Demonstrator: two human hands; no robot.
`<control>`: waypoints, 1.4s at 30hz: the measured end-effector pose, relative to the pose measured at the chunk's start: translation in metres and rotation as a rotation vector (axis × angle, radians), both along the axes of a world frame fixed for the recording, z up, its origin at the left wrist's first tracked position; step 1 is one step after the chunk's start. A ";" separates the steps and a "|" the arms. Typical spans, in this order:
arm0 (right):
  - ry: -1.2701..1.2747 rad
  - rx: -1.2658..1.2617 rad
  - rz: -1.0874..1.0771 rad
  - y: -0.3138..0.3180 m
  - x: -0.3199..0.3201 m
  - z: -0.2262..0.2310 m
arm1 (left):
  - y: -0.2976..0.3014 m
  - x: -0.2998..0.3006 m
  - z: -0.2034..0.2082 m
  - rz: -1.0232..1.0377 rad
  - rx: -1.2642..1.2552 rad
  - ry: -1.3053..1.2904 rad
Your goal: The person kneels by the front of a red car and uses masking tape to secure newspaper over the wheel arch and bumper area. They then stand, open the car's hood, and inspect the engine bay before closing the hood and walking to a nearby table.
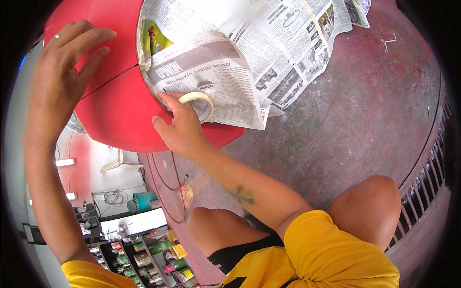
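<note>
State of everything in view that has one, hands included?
Red panel: left side uncovered
Left hand: open, fingers curved, over the panel
Right hand: thumb and forefinger apart
Tape roll: against right hand, grip partly hidden
Newspaper: spread out, creased, lower edge loose
Floor: stained
Hose or cord: looped on floor
Wall cable: loosely coiled

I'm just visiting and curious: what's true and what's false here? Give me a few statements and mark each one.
1. The right hand is at the tape roll. True.
2. The tape roll is black. False: it is pale cream.
3. The left hand wears a ring. True.
4. Newspaper covers part of the red panel. True.
5. The left hand clutches the newspaper. False: it is apart from it, holding nothing visible.
</note>
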State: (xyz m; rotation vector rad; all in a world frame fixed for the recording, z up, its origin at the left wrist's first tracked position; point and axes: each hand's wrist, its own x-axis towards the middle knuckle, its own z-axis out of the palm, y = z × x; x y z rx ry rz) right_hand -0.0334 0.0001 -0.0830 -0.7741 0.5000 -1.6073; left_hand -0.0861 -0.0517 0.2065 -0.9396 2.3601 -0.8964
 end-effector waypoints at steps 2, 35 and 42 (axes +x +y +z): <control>-0.007 0.019 0.048 -0.001 -0.002 0.001 | 0.006 0.002 -0.004 0.003 0.025 0.020; -0.292 0.081 0.100 0.005 0.015 -0.014 | 0.019 0.051 -0.105 -0.029 0.204 -0.457; 0.213 0.136 -0.129 0.015 0.021 -0.030 | 0.016 0.054 -0.116 -0.021 0.106 -0.556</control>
